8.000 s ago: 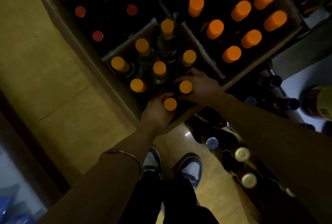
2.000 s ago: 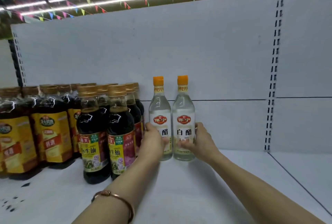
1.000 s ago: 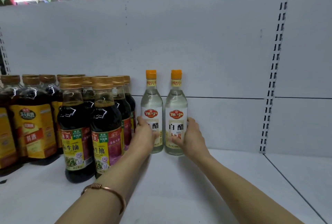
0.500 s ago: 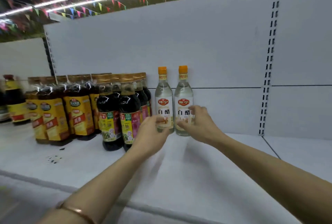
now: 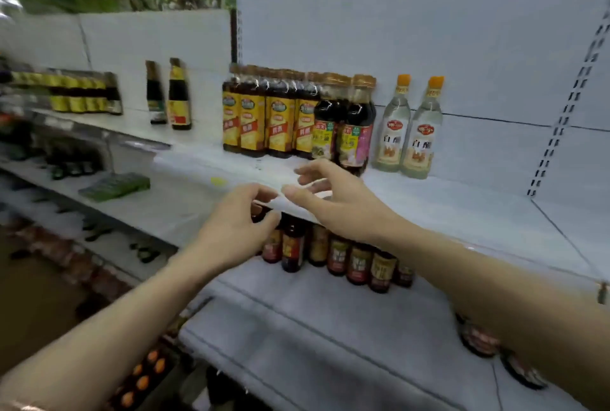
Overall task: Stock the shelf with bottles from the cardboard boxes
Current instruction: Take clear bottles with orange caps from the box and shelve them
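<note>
Two clear vinegar bottles with orange caps, one [image 5: 394, 125] beside the other [image 5: 421, 133], stand upright on the white shelf [image 5: 462, 209] against its back panel. Both my hands hang in the air well in front of them, holding nothing. My left hand [image 5: 237, 222] has loosely curled fingers. My right hand [image 5: 330, 196] has relaxed, spread fingers. Orange bottle caps [image 5: 145, 374] show in a box low at the bottom left.
Dark soy sauce bottles [image 5: 343, 126] and yellow-labelled bottles [image 5: 267, 120] stand left of the vinegar. A lower shelf [image 5: 297, 311] carries a row of small dark bottles [image 5: 359, 262]. Two tall dark bottles [image 5: 168, 93] stand further left. The shelf's right part is bare white board.
Both hands have let go of the two vinegar bottles and drawn back toward me. The view has pulled away and swung left, showing lower shelves.
</note>
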Action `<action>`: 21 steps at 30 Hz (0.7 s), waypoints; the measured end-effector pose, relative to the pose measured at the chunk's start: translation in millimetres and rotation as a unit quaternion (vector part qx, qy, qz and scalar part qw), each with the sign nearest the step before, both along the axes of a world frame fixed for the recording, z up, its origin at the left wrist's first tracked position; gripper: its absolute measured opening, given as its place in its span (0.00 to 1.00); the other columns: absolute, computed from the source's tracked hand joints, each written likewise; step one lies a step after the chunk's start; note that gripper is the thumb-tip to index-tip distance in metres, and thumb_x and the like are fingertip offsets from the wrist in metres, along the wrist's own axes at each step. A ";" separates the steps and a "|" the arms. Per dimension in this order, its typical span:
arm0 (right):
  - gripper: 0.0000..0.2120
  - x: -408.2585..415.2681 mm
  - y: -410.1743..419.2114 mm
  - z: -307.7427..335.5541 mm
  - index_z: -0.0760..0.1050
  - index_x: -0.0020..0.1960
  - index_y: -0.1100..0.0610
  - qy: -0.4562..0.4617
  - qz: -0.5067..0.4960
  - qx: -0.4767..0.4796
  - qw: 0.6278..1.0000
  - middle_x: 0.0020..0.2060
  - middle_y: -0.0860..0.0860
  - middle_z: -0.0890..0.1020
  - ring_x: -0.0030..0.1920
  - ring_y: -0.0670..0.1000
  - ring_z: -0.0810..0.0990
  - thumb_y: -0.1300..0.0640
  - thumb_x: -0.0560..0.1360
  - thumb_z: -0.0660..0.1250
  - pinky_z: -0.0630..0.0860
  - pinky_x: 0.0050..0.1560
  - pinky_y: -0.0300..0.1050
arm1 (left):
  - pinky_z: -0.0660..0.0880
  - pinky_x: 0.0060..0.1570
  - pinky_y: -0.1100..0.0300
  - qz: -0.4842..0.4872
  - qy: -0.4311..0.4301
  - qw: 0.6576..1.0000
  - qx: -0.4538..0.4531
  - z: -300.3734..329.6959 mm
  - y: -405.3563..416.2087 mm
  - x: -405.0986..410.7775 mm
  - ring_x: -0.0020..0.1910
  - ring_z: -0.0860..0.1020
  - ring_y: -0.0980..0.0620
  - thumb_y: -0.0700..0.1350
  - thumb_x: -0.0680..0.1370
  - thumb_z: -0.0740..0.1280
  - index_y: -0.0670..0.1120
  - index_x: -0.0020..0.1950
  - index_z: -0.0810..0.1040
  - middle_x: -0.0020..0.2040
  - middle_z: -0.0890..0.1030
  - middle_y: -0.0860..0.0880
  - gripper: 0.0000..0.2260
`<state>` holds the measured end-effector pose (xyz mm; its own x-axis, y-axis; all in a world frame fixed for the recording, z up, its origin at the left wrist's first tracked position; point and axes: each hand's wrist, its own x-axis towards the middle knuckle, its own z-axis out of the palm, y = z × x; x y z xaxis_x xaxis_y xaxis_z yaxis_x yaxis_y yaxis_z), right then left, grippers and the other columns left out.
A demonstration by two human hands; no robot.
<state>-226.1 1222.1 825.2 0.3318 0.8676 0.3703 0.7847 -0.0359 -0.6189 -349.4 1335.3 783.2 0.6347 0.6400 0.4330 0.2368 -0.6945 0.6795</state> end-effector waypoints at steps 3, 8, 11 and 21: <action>0.23 -60.3 19.6 -13.9 0.68 0.69 0.51 0.013 0.067 -0.025 0.997 0.60 0.45 0.76 0.58 0.43 0.76 0.41 0.78 0.62 0.74 0.51 0.35 | 0.68 0.48 0.65 0.048 0.048 0.998 -0.015 -22.8 3.4 -71.6 0.56 0.75 0.56 0.48 0.79 0.65 0.51 0.61 0.74 0.58 0.75 0.54 0.11; 0.25 -150.4 61.0 -34.3 0.67 0.70 0.53 0.020 0.171 -0.069 0.983 0.55 0.42 0.73 0.56 0.43 0.75 0.40 0.79 0.58 0.71 0.46 0.29 | 0.68 0.49 0.65 0.127 0.104 0.986 -0.024 -42.7 12.7 -190.1 0.55 0.74 0.56 0.50 0.80 0.63 0.50 0.64 0.73 0.57 0.75 0.54 0.13; 0.24 -190.4 86.5 -48.4 0.68 0.69 0.52 0.020 0.221 -0.088 0.971 0.55 0.42 0.74 0.52 0.40 0.74 0.40 0.79 0.58 0.70 0.46 0.27 | 0.68 0.45 0.74 0.171 0.116 0.978 -0.038 -56.7 23.2 -244.5 0.55 0.75 0.58 0.50 0.79 0.65 0.54 0.59 0.74 0.54 0.75 0.57 0.09; 0.20 -263.2 184.2 -116.1 0.73 0.62 0.51 0.051 0.293 -0.136 0.945 0.51 0.42 0.79 0.51 0.40 0.77 0.39 0.78 0.59 0.71 0.46 0.33 | 0.73 0.53 0.62 0.233 0.170 0.952 -0.106 -126.8 88.2 -333.2 0.53 0.77 0.55 0.47 0.79 0.65 0.49 0.58 0.78 0.52 0.79 0.53 0.09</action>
